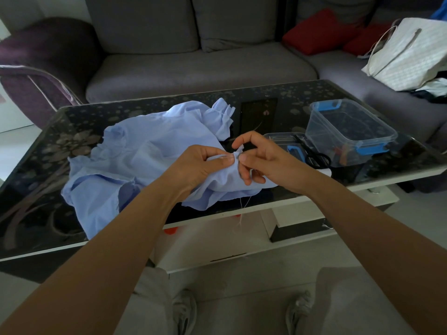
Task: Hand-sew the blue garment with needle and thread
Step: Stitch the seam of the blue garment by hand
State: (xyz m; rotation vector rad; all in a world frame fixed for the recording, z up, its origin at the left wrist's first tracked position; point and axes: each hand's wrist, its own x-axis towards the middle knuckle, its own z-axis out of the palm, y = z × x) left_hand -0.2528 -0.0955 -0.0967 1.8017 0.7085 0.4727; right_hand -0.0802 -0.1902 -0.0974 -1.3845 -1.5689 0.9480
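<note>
Your left hand [203, 163] pinches a fold of the blue garment [145, 160] with the needle [223, 156] at its fingertips, lying sideways toward your right hand [261, 158], whose curled thumb and forefinger nip the fold's edge.

Right of the hands, a clear plastic box [348, 131], its lid [285, 141] and black scissors [316, 158] crowd the table [278, 97]; its far centre lies bare.

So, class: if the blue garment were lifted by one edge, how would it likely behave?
Probably floppy: the blue garment lies crumpled in soft folds and sags where the left hand pinches it. Likely light, as the thin cloth bunches easily. Pushed, it would probably wrinkle rather than slide whole on the glossy table.
</note>
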